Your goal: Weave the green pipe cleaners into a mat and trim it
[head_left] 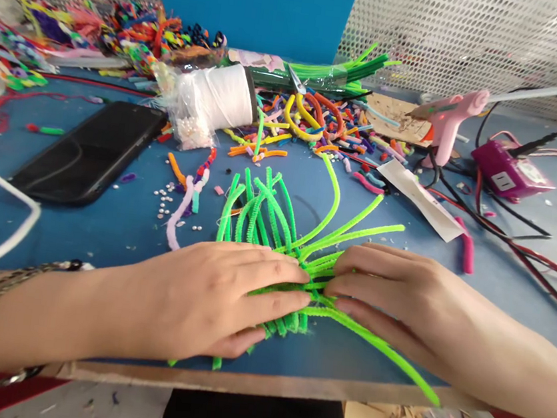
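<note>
Lying palm-down, here's the left hand [212, 288], fingers slightly spread across green pipe cleaners [253, 218] near the front of the blue table [118, 241]; opposite, the right hand [407, 291] arches, fingertips bent against lime pipe cleaners [322, 264]. Pinching? Can't tell.

Lime and emerald pipe cleaners [301, 258], blue tabletop [113, 244], black phone [91, 151], white spool [221, 97], pink glue gun [447, 131]

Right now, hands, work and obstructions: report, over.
Left hand laid across green pipe cleaners. Right hand at lime strands. Phone, glue gun apart from both.
</note>
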A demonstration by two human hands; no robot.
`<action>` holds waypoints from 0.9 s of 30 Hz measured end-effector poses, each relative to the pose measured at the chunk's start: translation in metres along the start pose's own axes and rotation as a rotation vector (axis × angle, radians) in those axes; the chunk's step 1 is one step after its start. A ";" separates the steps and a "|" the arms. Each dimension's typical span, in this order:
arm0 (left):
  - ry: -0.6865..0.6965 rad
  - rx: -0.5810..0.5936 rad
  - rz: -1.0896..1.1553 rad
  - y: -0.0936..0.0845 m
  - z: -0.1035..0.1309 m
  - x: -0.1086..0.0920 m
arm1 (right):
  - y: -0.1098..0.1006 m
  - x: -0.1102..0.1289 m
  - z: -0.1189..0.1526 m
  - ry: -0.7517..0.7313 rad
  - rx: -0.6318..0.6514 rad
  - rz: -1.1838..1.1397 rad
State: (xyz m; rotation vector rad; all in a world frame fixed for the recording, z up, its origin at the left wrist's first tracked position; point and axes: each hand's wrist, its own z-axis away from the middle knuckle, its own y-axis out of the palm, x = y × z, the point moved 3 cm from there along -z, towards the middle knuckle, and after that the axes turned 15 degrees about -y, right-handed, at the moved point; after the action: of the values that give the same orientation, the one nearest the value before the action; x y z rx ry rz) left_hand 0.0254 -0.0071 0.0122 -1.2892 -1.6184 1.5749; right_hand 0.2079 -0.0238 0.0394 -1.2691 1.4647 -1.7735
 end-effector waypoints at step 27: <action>0.020 0.013 -0.028 0.001 0.002 0.001 | 0.006 0.002 0.001 0.020 -0.123 0.139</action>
State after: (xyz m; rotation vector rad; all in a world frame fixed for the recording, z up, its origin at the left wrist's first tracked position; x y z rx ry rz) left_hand 0.0238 -0.0067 0.0107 -1.2664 -1.6051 1.5478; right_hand 0.2072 -0.0276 0.0343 -1.1801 1.6543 -1.6316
